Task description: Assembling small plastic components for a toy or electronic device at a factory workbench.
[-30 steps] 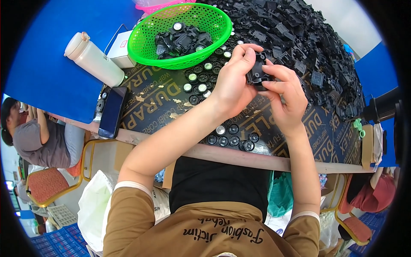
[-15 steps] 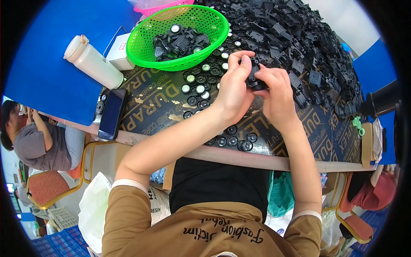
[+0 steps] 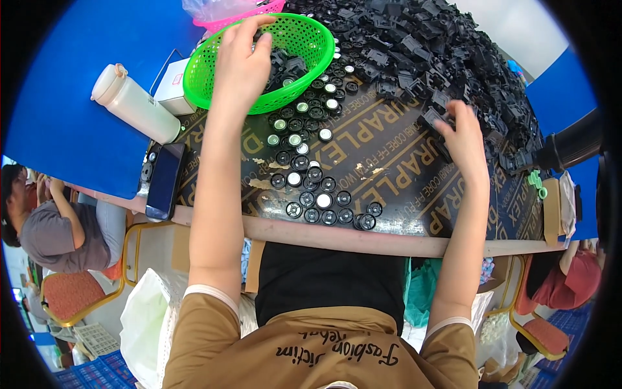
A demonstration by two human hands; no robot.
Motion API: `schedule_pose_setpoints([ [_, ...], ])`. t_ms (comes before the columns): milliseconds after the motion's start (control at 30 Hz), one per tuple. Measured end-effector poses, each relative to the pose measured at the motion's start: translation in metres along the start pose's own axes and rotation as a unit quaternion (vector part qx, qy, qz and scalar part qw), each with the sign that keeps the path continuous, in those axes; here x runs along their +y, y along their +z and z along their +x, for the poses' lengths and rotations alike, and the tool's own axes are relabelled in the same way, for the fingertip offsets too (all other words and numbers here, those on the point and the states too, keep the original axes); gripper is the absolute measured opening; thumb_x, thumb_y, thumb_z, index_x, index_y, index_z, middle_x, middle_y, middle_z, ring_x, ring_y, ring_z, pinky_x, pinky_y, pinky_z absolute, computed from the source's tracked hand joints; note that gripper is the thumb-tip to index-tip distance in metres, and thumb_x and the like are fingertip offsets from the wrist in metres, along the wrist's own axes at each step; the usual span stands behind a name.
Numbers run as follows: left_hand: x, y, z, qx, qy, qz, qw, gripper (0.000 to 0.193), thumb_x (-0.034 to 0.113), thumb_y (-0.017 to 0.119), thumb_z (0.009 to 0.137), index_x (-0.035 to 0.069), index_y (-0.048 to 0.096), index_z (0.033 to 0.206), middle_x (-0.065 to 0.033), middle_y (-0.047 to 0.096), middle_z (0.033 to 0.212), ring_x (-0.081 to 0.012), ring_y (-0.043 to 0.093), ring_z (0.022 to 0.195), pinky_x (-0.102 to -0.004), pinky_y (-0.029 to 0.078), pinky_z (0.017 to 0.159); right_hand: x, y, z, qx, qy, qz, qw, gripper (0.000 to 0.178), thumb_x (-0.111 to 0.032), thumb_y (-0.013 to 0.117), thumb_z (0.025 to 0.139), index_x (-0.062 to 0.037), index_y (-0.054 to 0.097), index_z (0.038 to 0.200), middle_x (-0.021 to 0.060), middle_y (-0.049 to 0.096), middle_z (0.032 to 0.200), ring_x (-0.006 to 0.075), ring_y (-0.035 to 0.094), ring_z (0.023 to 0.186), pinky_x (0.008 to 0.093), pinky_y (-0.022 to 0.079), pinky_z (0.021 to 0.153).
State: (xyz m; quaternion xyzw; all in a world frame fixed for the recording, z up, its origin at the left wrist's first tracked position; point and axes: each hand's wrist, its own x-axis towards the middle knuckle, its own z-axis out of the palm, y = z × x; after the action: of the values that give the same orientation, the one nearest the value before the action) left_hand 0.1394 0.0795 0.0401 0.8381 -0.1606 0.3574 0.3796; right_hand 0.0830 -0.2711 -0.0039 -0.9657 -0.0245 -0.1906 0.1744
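Note:
My left hand (image 3: 243, 61) is over the green mesh basket (image 3: 322, 57), thumb and fingers apart, with nothing seen held in it. Black plastic parts (image 3: 285, 67) lie inside the basket, some hidden behind the hand. On the right, my right hand (image 3: 464, 139) reaches to the near edge of a big heap of black plastic parts (image 3: 408, 55), its fingers spread beside one loose black part (image 3: 430, 117). Small black wheels (image 3: 328, 185), several with silvery-white faces, lie scattered between my arms.
At the left stand a white bottle (image 3: 136, 107) and a white box (image 3: 173, 88), with a dark phone (image 3: 166, 181) near the table edge. A pink basket (image 3: 269, 8) is behind the green one. A black tube (image 3: 573, 148) juts in at right, above green plastic pieces (image 3: 536, 181).
Both hands were together over the table around a black part. My left hand has moved left to the basket and opened; the right has gone right to the heap.

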Motion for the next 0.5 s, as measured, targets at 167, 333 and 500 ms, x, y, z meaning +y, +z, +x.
schedule_pose_setpoints([
  [167,0.011,0.008,-0.006,0.12,0.117,0.174,0.97,0.028,0.018,0.061,0.08,0.014,0.063,0.108,-0.0163,0.053,0.114,-0.0357,0.043,0.112,-0.0452,0.034,0.096,-0.006,0.016,-0.009,-0.09,-0.005,-0.102,0.991,0.051,-0.022,0.063,0.081,-0.0048,0.043,0.125,0.0172,0.053,0.112,0.0343,0.053,0.102,0.042,0.046,0.085],
  [333,0.063,0.035,-0.033,-0.043,0.09,-0.137,0.986,0.014,0.004,0.057,0.08,0.008,0.065,0.091,-0.0076,0.06,0.079,-0.0196,0.057,0.066,-0.0309,0.044,0.057,-0.013,0.029,-0.005,-0.062,-0.018,0.0,0.998,0.038,-0.017,0.057,0.087,-0.0019,0.048,0.121,0.0185,0.052,0.109,0.0333,0.053,0.099,0.0389,0.044,0.086],
  [500,0.087,0.072,-0.069,-0.208,-0.255,-0.433,0.839,0.061,0.02,0.064,0.085,-0.002,0.031,0.132,-0.0135,0.048,0.116,-0.0186,0.048,0.112,-0.0328,0.04,0.096,-0.066,0.016,-0.009,-0.018,-0.067,0.373,0.925,0.037,-0.009,0.054,0.087,-0.0051,0.047,0.123,0.0092,0.049,0.106,0.0172,0.051,0.089,0.0267,0.043,0.08],
])
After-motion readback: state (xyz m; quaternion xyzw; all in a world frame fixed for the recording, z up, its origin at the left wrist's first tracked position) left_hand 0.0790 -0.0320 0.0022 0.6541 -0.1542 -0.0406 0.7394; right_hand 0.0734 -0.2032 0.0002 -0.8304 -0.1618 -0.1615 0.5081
